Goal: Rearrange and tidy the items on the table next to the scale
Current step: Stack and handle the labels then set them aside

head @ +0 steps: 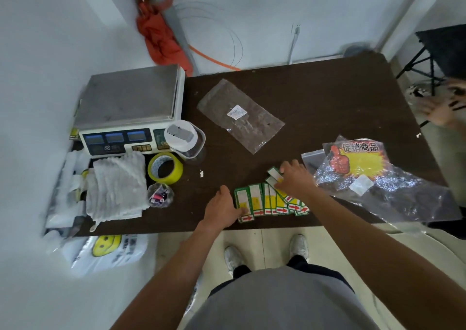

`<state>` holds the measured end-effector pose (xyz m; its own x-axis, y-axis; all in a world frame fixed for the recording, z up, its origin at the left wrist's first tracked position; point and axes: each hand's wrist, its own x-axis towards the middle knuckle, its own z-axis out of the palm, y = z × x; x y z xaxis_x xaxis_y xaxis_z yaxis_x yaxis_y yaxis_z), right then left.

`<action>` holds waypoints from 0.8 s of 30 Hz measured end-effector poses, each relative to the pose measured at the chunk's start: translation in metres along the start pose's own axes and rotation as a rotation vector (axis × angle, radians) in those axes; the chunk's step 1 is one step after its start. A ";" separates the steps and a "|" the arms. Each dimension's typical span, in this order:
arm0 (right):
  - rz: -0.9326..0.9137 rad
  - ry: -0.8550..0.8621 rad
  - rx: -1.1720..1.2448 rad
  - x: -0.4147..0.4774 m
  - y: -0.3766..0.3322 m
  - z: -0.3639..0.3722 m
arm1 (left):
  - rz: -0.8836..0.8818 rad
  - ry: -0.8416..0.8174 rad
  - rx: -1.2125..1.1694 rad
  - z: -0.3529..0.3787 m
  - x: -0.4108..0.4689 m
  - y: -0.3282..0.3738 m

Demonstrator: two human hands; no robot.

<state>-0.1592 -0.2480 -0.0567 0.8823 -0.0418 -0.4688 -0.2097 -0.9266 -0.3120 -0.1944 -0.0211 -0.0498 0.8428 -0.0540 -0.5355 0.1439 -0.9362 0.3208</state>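
**At the tabletop's six o'clock edge, a loose fan of cards sits under both hands**

Close to the near rim of the dark tabletop (315, 98) lie the price cards (271, 202), green-bordered with red arrows, overlapping in a fan. The likeliest slip is at that rim. The lowest cards lie just beside the drop, so a sweep towards six o'clock to square the fan could push some onto the floor. Squeezing the two ends together too fast may buckle the slick cards and scatter them instead of stacking them.

A second hazard sits at three o'clock of the fan. A crinkled plastic packet (358, 161) holding a yellow promotion sign overhangs the edge. The right forearm passes close beside it and could drag it off.

The left hand (223, 210) lies palm down at the fan's nine o'clock end, fingers flat on the outermost card. The right hand (295, 178) is at the fan's one o'clock end, its fingertips curled onto and pinching the top card there. The fan therefore lies between the two hands, touched by both.

The scale (128, 103) stands well apart at ten o'clock. A roll of yellow tape (165, 168) and a folded white towel (118, 186) lie in front of it.
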 end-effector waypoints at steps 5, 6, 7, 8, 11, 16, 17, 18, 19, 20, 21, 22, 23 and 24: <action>-0.068 -0.028 -0.017 -0.006 0.001 0.001 | -0.020 -0.009 -0.013 0.007 0.001 0.006; -0.067 -0.018 -0.006 -0.008 0.002 0.002 | -0.016 -0.003 -0.008 0.008 0.002 0.008; -0.065 0.003 0.002 -0.009 0.003 0.004 | -0.013 0.003 -0.005 0.009 0.002 0.009; -0.063 0.030 0.002 -0.011 0.004 0.005 | -0.012 0.009 -0.004 0.009 0.003 0.010; -0.049 0.065 -0.023 -0.016 0.008 0.009 | -0.011 0.013 -0.012 0.009 0.004 0.010; -0.001 0.078 0.007 -0.020 0.013 0.015 | -0.016 -0.001 -0.034 0.008 0.005 0.010; 0.012 0.085 0.016 -0.021 0.013 0.016 | -0.017 -0.003 -0.040 0.008 0.005 0.009; 0.022 0.087 0.018 -0.021 0.012 0.016 | -0.018 -0.005 -0.046 0.008 0.005 0.010; 0.028 0.084 0.013 -0.021 0.012 0.016 | -0.018 -0.007 -0.051 0.008 0.005 0.009; 0.031 0.079 0.010 -0.021 0.012 0.016 | -0.017 -0.008 -0.054 0.008 0.004 0.009; 0.030 0.075 0.014 -0.021 0.012 0.015 | -0.015 -0.008 -0.056 0.008 0.004 0.009; 0.027 0.074 0.024 -0.020 0.012 0.015 | -0.015 -0.009 -0.057 0.008 0.004 0.008; 0.021 0.074 0.037 -0.019 0.012 0.015 | -0.014 -0.008 -0.056 0.008 0.004 0.008; 0.014 0.071 0.047 -0.018 0.013 0.014 | -0.012 -0.009 -0.056 0.009 0.004 0.008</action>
<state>-0.1838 -0.2536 -0.0638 0.9064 -0.0821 -0.4143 -0.2399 -0.9075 -0.3449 -0.1940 -0.0316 -0.0565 0.8363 -0.0462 -0.5463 0.1830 -0.9158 0.3576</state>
